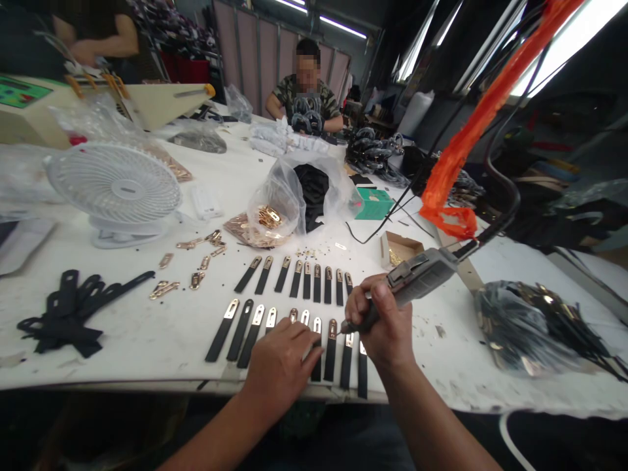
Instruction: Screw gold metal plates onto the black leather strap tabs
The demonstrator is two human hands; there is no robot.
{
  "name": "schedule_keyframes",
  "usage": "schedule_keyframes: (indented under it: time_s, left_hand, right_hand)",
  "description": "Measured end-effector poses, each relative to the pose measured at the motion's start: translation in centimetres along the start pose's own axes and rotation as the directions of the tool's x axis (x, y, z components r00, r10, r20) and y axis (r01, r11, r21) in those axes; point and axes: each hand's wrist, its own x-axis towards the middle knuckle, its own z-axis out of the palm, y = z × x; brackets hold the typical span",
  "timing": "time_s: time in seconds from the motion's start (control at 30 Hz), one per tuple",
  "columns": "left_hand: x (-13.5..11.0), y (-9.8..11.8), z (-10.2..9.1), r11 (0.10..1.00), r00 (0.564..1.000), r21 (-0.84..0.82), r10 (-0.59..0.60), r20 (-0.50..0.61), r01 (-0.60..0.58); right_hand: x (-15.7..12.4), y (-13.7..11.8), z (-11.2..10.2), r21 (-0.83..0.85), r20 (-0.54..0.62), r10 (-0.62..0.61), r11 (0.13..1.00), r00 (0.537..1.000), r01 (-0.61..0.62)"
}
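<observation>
My right hand [387,324] is wrapped round a dark electric screwdriver [422,276], its tip pointing left and down over the nearer row of black straps. Low over that row, my left hand [280,361] has thumb and fingers closed on a black strap [316,370] with a gold metal plate at its top end. Just right of it lies another plated black strap [330,356], close to the screwdriver tip. My left hand covers parts of several straps. Behind is a second row of shorter-looking plated straps [296,281].
Loose gold plates [196,280] and a pile of black straps [73,314] lie left. A white fan [118,186], a plastic bag [279,190] and a small cardboard box [402,246] stand behind. An orange-wrapped cord [451,170] hangs right. A co-worker [307,91] sits opposite.
</observation>
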Motion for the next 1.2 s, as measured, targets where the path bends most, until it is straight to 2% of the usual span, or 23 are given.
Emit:
schedule_keyframes:
  time_s: [0.17,0.5,0.9,1.2]
  left_hand:
    - [0.3,-0.8,0.0,0.995,0.989,0.056,0.076,0.124,-0.083]
    - [0.0,-2.1,1.2,0.965,0.952,0.135,0.186,0.245,-0.223]
    - [-0.1,-2.6,1.9,0.972,0.925,0.102,0.167,0.341,-0.213]
    - [0.0,-2.2,1.7,0.983,0.93,0.071,0.136,0.342,-0.17]
  right_hand:
    - [0.9,1.9,-0.4,-0.061,-0.027,0.05,0.997,0.998,-0.052]
    - [2.3,5.4,-0.5,-0.206,-0.081,0.147,0.965,0.986,-0.161]
    - [2.3,7.0,-0.7,-0.317,-0.088,0.179,0.928,0.98,-0.198]
    - [2.2,7.8,-1.1,-0.347,-0.105,0.191,0.913,0.976,-0.215]
